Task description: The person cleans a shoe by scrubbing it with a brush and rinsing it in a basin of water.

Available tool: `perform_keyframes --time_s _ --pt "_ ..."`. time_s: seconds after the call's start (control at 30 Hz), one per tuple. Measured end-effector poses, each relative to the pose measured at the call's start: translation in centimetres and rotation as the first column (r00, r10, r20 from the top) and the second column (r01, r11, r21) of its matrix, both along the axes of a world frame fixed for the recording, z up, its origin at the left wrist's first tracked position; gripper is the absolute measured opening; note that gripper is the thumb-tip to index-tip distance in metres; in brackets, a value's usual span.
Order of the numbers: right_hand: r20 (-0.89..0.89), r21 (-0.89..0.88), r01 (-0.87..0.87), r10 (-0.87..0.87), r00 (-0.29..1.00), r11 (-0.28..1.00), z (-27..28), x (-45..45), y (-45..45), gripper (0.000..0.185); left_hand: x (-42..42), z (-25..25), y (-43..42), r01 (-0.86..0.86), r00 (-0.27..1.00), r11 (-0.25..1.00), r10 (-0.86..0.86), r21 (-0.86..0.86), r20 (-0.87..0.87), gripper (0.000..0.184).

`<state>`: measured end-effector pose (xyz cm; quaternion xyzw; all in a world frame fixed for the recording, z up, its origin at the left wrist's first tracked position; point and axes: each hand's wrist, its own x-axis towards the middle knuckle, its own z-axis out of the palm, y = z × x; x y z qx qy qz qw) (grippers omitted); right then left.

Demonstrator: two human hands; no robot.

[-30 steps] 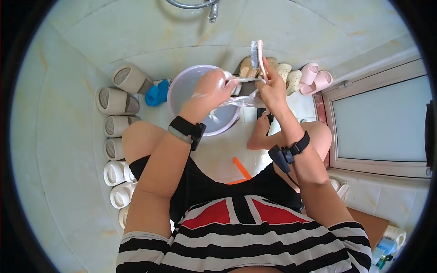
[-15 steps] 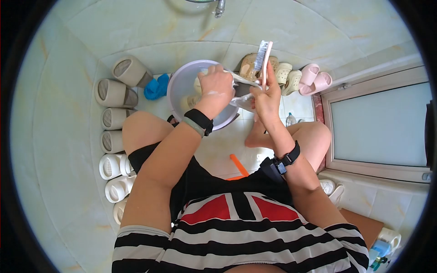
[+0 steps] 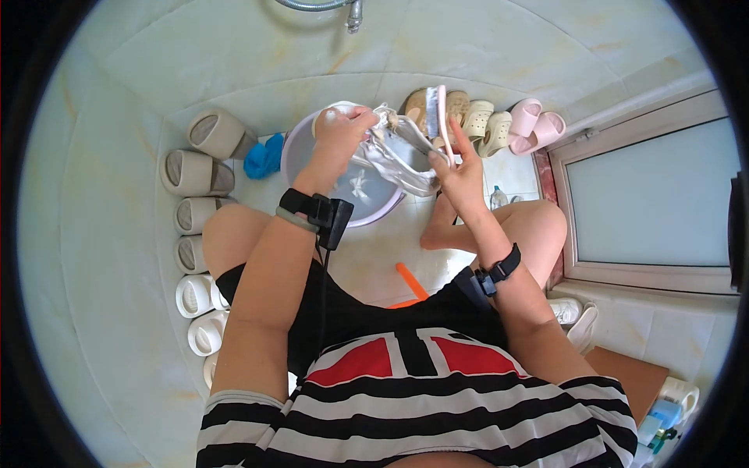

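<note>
A wet white shoe (image 3: 402, 165) is stretched between my hands above the lilac basin (image 3: 374, 221), its opening facing up. My left hand (image 3: 339, 139) is closed on one end, with suds on the knuckles. At the other end, my right hand (image 3: 462, 175) grips the shoe's edge and also keeps a pink-backed scrub brush (image 3: 441, 117) upright, bristles toward the left. Loose laces hang near my left fingers. In the basin's cloudy water lies a small white thing (image 3: 359, 185) that I cannot make out.
Beige slippers (image 3: 187, 170) line the left wall beside a blue bundle (image 3: 264, 157). Clogs (image 3: 495, 134) and pink slippers (image 3: 538, 129) stand along the back wall. An orange object (image 3: 409, 281) lies between my feet. A frosted door (image 3: 651, 203) is at right.
My left hand has moved left, and the shoe now shows broadly between both hands, its opening turned up. The brush has dropped a little and shifted left.
</note>
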<state>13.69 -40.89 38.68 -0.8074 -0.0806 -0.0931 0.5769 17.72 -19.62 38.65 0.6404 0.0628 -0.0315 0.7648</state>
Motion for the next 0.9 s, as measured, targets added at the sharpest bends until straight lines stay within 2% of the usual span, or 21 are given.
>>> perform_keyframes --time_s 0.03,0.07,0.13,0.17,0.2,0.27,0.3,0.33,0.4,0.43,0.5,0.53,0.6,0.67,0.7,0.73,0.8,0.83,0.87,0.9 --pt "-0.116 0.005 0.011 -0.011 0.993 1.000 0.7 -0.6 -0.1 0.063 0.1 0.0 0.0 0.003 1.000 1.000 -0.003 0.002 0.003 0.025" --pt "-0.114 0.006 0.012 -0.011 0.993 1.000 0.9 -0.9 -0.3 0.063 0.1 0.1 0.0 -0.010 1.000 0.998 0.011 0.057 -0.012 0.025" --pt "0.008 -0.110 0.059 -0.059 0.998 0.992 1.6 -1.2 -1.0 0.054 0.2 -0.2 0.3 -0.030 0.999 0.993 0.033 0.111 -0.026 0.025" --pt "0.027 -0.074 0.053 -0.051 0.998 0.996 2.2 -1.5 -1.5 0.044 0.3 -0.3 0.4 -0.037 0.999 0.988 0.039 0.152 -0.008 0.024" --pt "0.028 -0.076 0.046 -0.044 0.999 0.996 3.1 -1.7 -2.0 0.044 0.4 -0.4 0.7 -0.045 0.999 0.980 0.044 0.193 0.012 0.023" --pt "-0.133 -0.203 -0.174 0.149 0.980 0.964 4.8 -2.0 -3.0 0.037 -0.2 1.0 0.9 -0.038 0.999 0.976 0.038 0.215 0.002 0.023" --pt "-0.090 -0.293 -0.209 0.191 0.977 0.933 5.4 -2.0 -3.1 0.034 -0.4 1.6 0.8 -0.022 1.000 0.971 0.025 0.240 -0.009 0.022" --pt "-0.089 -0.292 -0.207 0.188 0.978 0.934 6.1 -1.9 -2.9 0.034 -0.3 1.3 0.7 -0.020 1.000 0.971 0.022 0.240 -0.008 0.022" --pt "-0.236 -0.518 -0.332 0.241 0.941 0.788 7.4 -1.3 -2.3 0.031 0.2 0.0 0.4 -0.033 0.997 0.958 0.011 0.285 0.080 0.023" --pt "-0.232 -0.519 -0.326 0.237 0.943 0.790 7.4 -0.4 -1.9 0.031 0.1 -0.3 0.0 -0.030 0.996 0.958 0.006 0.285 0.084 0.023" --pt "-0.356 -0.561 -0.477 0.323 0.877 0.676 7.4 1.4 -0.6 0.028 -0.2 -0.7 -1.0 -0.074 0.985 0.950 0.022 0.303 0.171 0.028" --pt "-0.338 -0.565 -0.467 0.325 0.883 0.681 6.5 1.7 0.1 0.028 -0.3 -0.5 -1.4 -0.079 0.982 0.948 0.020 0.309 0.189 0.028" --pt "-0.257 -0.371 -0.406 0.328 0.909 0.835 3.0 2.9 1.3 0.021 -0.7 0.2 -2.4 0.013 0.989 0.814 -0.095 0.581 0.110 0.025" --pt "-0.251 -0.272 -0.382 0.317 0.914 0.883 0.2 3.7 0.9 0.015 -1.3 -0.3 -3.5 -0.111 0.935 0.931 -0.022 0.348 0.355 0.019" --pt "-0.268 0.036 -0.307 0.305 0.914 0.951 0.8 2.4 1.9 0.010 -1.3 -0.2 -3.3 -0.021 0.947 0.967 -0.062 0.253 0.316 0.018" --pt "-0.257 0.035 -0.317 0.315 0.914 0.948 1.0 2.1 1.8 0.010 -1.5 0.8 -3.2 -0.034 0.944 0.966 -0.053 0.256 0.327 0.018" --pt "-0.423 0.390 -0.267 0.429 0.798 0.881 1.9 2.0 1.0 0.008 -1.7 2.4 -3.1 -0.094 0.911 0.980 0.156 -0.176 0.381 0.022" --pt "-0.416 0.494 -0.246 0.476 0.775 0.834 2.5 2.0 0.7 0.006 -1.1 1.8 -1.9 -0.184 0.925 0.980 0.197 -0.069 0.325 0.029" --pt "-0.415 0.495 -0.245 0.474 0.776 0.834 3.0 2.0 0.8 0.006 -1.2 1.7 -0.9 -0.182 0.925 0.981 0.194 -0.069 0.326 0.029" --pt "-0.448 0.591 -0.153 0.481 0.754 0.792 3.5 2.1 0.9 0.006 -1.5 2.5 -0.2 -0.348 0.873 0.930 0.369 -0.120 0.320 0.035"
